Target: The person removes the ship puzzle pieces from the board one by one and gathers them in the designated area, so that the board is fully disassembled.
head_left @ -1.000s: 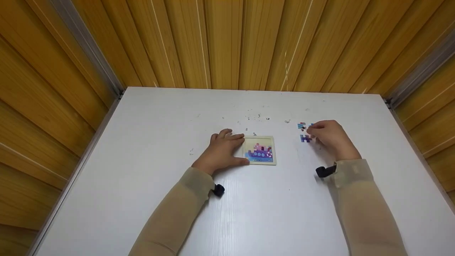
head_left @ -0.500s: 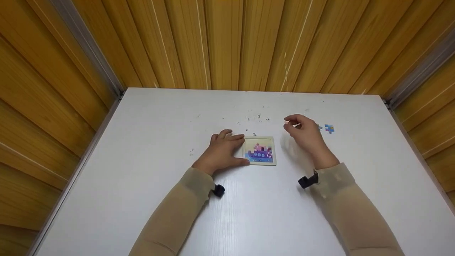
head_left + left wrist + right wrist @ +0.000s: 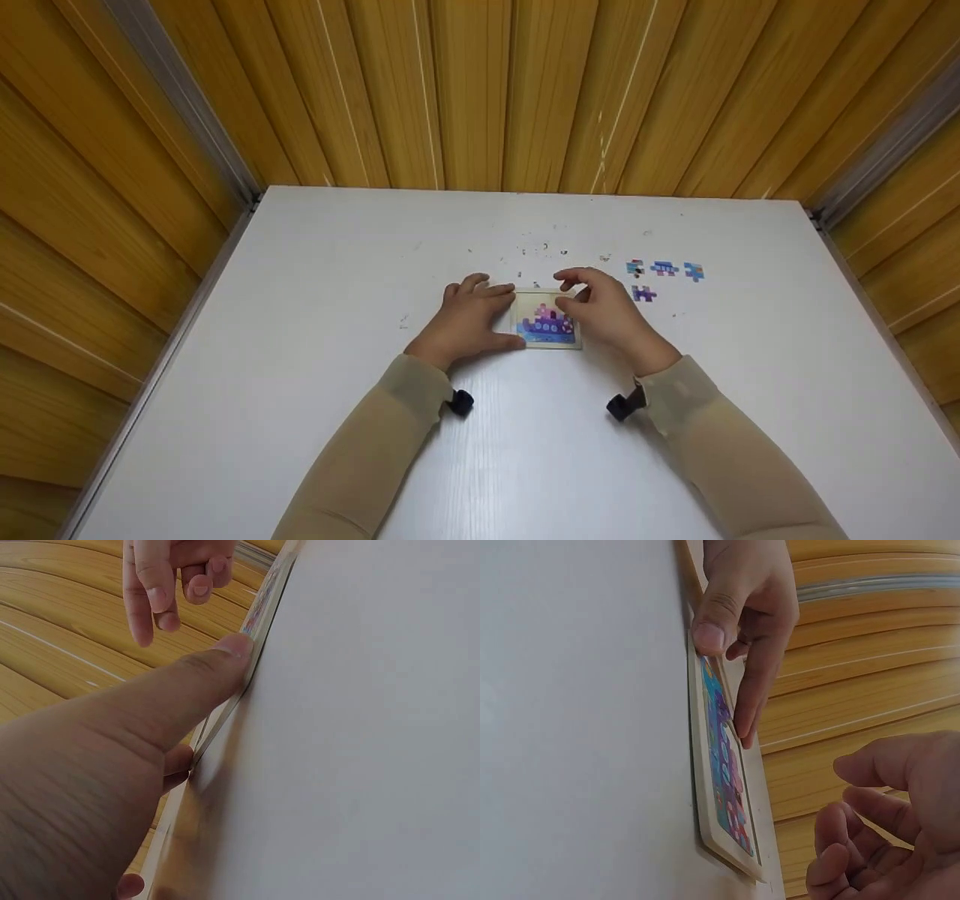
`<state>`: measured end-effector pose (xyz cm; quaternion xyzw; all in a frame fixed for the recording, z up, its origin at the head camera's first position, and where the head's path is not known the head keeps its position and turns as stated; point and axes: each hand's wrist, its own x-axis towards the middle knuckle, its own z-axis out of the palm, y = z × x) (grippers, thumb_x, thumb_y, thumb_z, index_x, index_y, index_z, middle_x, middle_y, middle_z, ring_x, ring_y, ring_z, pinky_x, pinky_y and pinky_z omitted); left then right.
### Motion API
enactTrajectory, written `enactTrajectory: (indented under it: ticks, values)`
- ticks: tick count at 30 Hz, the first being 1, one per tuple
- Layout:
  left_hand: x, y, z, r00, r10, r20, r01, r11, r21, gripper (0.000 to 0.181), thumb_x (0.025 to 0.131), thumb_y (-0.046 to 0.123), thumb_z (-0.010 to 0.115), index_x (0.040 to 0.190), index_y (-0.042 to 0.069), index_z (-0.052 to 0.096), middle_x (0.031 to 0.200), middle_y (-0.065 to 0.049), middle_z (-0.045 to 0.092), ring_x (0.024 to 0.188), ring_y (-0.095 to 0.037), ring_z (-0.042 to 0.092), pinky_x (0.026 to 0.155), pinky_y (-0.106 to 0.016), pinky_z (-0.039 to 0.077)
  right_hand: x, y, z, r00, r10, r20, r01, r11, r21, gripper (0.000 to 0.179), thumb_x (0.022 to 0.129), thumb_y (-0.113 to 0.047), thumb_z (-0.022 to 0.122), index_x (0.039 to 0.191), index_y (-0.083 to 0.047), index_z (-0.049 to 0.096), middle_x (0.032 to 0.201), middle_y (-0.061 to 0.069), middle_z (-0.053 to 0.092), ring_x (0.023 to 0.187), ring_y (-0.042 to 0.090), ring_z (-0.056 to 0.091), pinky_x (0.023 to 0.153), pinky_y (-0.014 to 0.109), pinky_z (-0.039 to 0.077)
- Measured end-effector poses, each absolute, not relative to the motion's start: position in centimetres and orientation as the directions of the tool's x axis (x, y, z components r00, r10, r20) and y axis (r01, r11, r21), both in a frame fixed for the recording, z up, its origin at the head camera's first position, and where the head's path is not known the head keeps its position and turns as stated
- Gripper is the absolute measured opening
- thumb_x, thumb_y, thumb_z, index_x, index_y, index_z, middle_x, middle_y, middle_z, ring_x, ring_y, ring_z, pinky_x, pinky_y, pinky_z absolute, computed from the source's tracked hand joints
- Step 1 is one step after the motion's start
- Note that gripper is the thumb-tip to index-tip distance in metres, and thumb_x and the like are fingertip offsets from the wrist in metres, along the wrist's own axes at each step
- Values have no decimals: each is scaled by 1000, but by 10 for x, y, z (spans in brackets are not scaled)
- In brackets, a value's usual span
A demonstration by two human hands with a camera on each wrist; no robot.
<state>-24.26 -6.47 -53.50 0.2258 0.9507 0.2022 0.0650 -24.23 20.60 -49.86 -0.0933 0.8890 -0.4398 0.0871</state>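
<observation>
Puzzle frame point(image 3: 551, 346) is lying on the white table point(image 3: 525, 450) between the hands, showing a partly filled pink-and-purple boat picture point(image 3: 546, 325), while the left hand point(image 3: 466, 319) is spreading wide at its left side, thumb touching the near corner and index finger reaching to the far one. The right hand point(image 3: 607, 311) is hovering over the frame's right side, thumb and loosely bent fingers standing apart, and four loose pieces point(image 3: 664, 267) are lying beyond it to the right, three in a row and one nearer.
</observation>
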Motion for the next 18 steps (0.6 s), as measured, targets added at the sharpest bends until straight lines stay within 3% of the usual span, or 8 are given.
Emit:
enactTrajectory:
  ticks: [7,13,18]
  values:
    - [-243,-65,-535,-885,465,-25,418,817,398,93,94,73,81,170,25,55,180,9,48,175,-30,26,138,-59,23,-239,200,-504,-949,-278,-147,-64,627,-777,49,109,-20,76,156,-12,65,149,12,66,110,25,62,91,31,56]
    - [-243,-66,-534,-883,469,-18,424,813,399,92,94,72,81,169,23,56,180,8,49,175,-31,27,138,-60,23,-238,197,-513,-935,-333,-123,-135,654,-744,46,107,-22,79,151,-10,70,142,10,68,116,27,62,105,42,55]
    - [-242,-65,-534,-884,468,-18,421,812,405,92,94,72,81,168,23,57,180,8,49,175,-31,27,138,-60,23,-238,195,-521,-926,-365,-92,-194,673,-714,45,108,-20,78,149,-5,72,135,14,66,114,27,61,103,44,53]
